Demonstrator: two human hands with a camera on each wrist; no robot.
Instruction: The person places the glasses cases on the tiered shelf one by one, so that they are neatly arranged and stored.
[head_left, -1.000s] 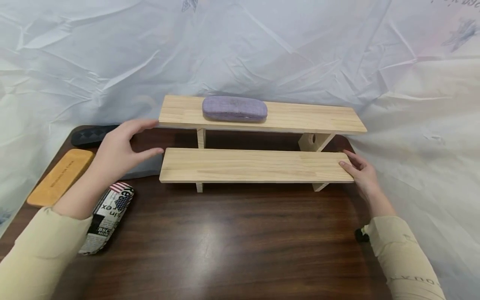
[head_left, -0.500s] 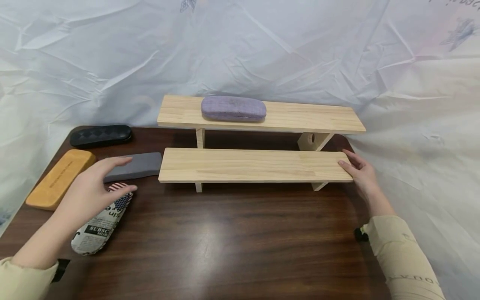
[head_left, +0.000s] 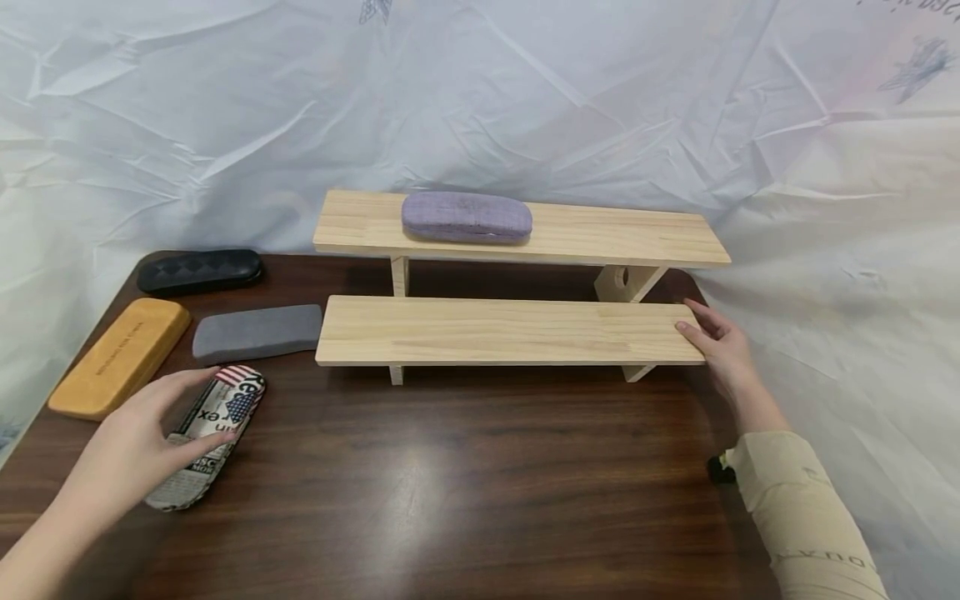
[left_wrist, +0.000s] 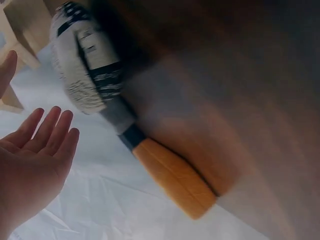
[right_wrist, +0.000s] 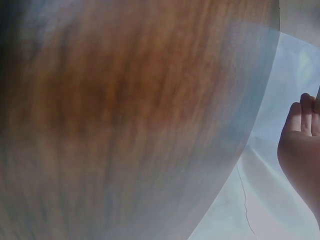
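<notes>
While the right hand [head_left: 726,352] pinches the lower board [head_left: 510,333], the spread, unladen left hand [head_left: 138,437] is near the “BSC” printed case [head_left: 228,407] on the table [head_left: 487,483]; the orange case [head_left: 123,358] bears unreadable lettering.

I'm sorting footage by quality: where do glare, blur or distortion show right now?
Head: mostly crisp, with pale glare on the table in front of the wooden shelf; left wrist: the table smeared, darkest toward the upper right, the patterned case clearer; right wrist: the table's grain blurred, its edge bowed, perhaps by the lens.
</notes>
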